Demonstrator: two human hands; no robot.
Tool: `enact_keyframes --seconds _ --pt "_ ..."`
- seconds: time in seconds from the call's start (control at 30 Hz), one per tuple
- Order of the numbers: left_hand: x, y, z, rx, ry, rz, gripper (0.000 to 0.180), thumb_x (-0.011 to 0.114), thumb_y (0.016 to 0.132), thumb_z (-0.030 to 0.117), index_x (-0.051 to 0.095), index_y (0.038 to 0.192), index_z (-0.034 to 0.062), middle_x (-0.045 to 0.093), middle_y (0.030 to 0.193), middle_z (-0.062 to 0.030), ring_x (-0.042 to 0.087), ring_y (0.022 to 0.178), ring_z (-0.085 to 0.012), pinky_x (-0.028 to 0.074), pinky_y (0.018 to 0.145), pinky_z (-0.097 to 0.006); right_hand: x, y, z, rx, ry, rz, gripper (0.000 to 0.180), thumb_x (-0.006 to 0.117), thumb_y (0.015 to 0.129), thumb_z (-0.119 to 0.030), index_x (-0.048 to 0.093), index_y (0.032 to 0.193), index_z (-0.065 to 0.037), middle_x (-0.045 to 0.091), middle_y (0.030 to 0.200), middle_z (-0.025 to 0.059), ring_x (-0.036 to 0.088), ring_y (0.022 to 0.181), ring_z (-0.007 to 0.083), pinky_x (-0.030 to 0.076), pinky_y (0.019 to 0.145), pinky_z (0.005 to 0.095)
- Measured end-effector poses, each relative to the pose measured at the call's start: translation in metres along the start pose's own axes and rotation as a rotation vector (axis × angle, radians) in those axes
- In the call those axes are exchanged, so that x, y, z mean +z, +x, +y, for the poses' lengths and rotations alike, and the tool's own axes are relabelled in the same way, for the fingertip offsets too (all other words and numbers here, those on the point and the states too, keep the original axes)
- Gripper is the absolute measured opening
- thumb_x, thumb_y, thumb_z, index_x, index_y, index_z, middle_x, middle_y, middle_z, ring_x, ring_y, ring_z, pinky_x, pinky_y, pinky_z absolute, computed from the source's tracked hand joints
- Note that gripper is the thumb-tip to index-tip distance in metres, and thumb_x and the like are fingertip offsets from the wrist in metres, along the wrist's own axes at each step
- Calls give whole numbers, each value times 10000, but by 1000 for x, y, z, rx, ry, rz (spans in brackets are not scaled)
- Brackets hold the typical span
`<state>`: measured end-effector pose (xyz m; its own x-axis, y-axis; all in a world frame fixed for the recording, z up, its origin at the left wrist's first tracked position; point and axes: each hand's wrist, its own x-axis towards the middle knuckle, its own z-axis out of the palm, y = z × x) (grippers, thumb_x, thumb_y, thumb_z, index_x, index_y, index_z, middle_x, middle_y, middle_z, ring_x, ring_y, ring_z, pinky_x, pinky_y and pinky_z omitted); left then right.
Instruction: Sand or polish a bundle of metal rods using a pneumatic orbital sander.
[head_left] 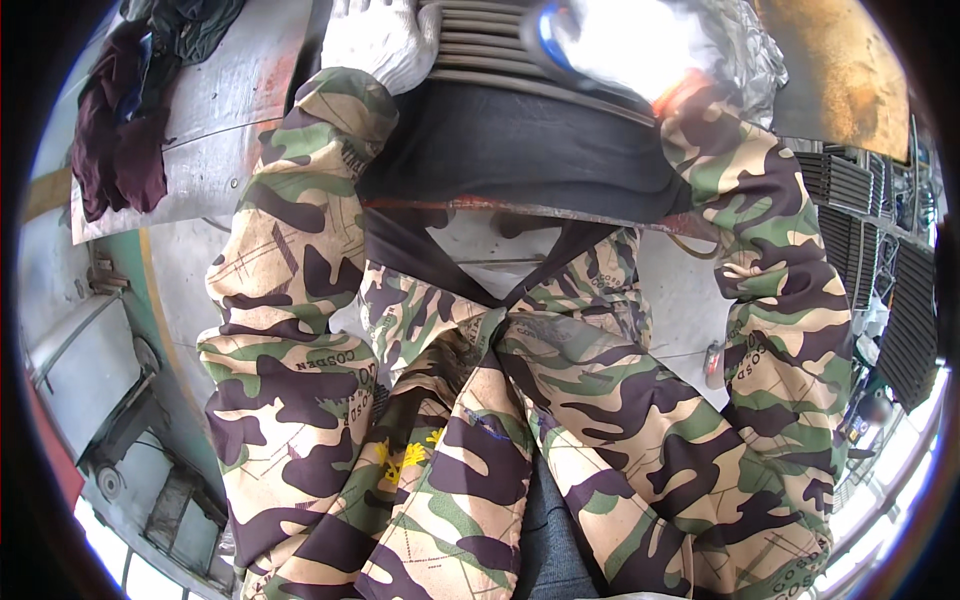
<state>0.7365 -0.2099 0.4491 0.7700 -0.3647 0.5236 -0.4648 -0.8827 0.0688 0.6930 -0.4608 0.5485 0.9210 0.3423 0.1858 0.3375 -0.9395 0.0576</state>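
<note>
Parallel metal strips (480, 50) lie between the hands, beyond a black sheet (520, 145) on the bench (215, 115). The white-gloved left hand (382, 42) is at their left end, the right hand (650, 50) lost in glare; I cannot tell either one's grip.

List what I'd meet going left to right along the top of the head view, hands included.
Dark maroon cloth, left hand in a white glove, row of slender bars, right hand washed out by glare, yellowish rust-stained panel.
</note>
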Motion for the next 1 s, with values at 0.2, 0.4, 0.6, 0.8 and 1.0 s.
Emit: enact_keyframes --seconds 0.2,0.4,0.6,0.8,1.0 --pt "9 -17 -12 103 123 -11 481 538 1056 361 623 1406 41 619 1438 -213 524 1377 -403 346 1195 -525 3 -19 19 -36 -35 52 232 645 912 -274 640 991 -55 649 953 225 674 906 423 559 787 534" --pt "17 -9 -21 127 148 -6 455 543 1042 330 638 1380 41 634 1420 -203 534 1363 -402 369 1170 -526 -5 -18 -26 -106 100 31 209 646 913 -273 642 992 -80 646 971 182 677 906 390 575 779 533" --pt "16 8 -15 70 100 -54 448 545 1024 311 640 1339 6 631 1398 -218 539 1340 -421 378 1163 -532 6 25 -39 -74 142 21 214 618 918 -247 662 1015 -61 683 1020 210 692 963 417 574 844 533" --pt "9 18 -4 -51 -1 -10 439 557 1001 283 647 1300 -27 641 1361 -235 543 1331 -438 376 1171 -540 -5 19 -45 -116 107 -2 232 626 929 -273 653 1039 -70 674 1025 203 683 978 408 573 842 523" --pt "9 19 -4 -55 -17 40 406 592 976 277 670 1247 -15 668 1293 -221 563 1297 -429 397 1150 -521 1 17 -39 -124 18 43 245 634 926 -298 646 1037 -80 667 997 192 675 954 395 568 842 506"
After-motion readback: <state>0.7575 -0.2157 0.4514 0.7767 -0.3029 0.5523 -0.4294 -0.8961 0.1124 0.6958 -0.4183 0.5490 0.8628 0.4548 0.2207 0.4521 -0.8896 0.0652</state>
